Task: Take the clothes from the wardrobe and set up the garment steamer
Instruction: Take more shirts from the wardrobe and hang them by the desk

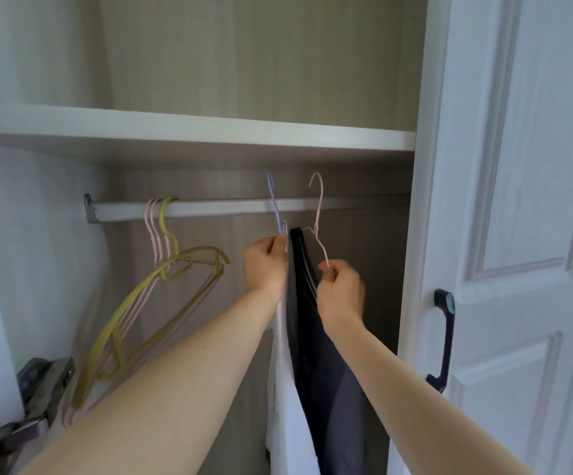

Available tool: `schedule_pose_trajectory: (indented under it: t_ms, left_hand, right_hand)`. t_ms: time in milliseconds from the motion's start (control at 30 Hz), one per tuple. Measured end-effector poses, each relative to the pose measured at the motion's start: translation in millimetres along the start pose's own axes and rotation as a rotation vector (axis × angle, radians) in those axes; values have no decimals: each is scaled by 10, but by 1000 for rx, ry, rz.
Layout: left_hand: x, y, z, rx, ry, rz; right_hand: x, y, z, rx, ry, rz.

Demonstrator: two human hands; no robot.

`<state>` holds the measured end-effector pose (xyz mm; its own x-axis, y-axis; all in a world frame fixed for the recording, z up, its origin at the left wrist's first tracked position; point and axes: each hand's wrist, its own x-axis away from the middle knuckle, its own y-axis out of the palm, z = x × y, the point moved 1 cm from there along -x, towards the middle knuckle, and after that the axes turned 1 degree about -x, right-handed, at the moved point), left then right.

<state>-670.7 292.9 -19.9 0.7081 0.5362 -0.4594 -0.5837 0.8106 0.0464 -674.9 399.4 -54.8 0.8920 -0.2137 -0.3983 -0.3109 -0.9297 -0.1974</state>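
Head view: left hand (267, 265) is pinching the blue hanger (274, 204); right hand (341, 291) is pinching the pink hanger (317, 214) beside the dark garment (307, 303).

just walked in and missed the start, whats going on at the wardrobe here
A person is taking clothes off the wardrobe rail. The left hand pinches the neck of a blue hanger carrying a white garment; the right hand grips a pink wire hanger carrying a dark garment. Both hooks look lifted above the rail. Several empty yellow and pink hangers hang at the rail's left end. No steamer is in view.
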Motion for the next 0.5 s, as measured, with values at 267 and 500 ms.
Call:
schedule_pose_trajectory:
  t_ms: [267,500]
  left_hand:
    - [529,-95,-233,-37,117,-16]
    - [1105,-301,-133,11,7,-37]
  right_hand:
    - [449,-143,63,-35,-26,-15]
    - [1010,-406,177,69,-21,-38]
